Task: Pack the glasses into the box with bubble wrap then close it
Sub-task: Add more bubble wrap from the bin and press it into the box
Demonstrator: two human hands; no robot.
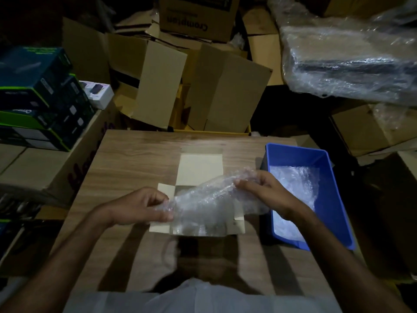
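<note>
My left hand [144, 205] pinches the near-left end of a bubble wrap sheet [209, 199], thumb and fingers curled onto it. My right hand [264, 190] grips the far-right end of the same sheet, fingers folded over its edge. The wrap hangs stretched between both hands, slanting from 8 o'clock up toward 2 o'clock, directly over the open box [200, 193]. That small cardboard box sits at the middle of the table [140, 152], its pale flaps spread flat: one long flap toward 12 o'clock, shorter ones at 9 and 3 o'clock. Whether glasses lie inside I cannot tell; the wrap blurs what is below. At 3 o'clock, just beside the box, stands a blue bin [334, 199] holding more crumpled wrap. Beyond the table at 12 o'clock, empty cartons [203, 86] are piled.
</note>
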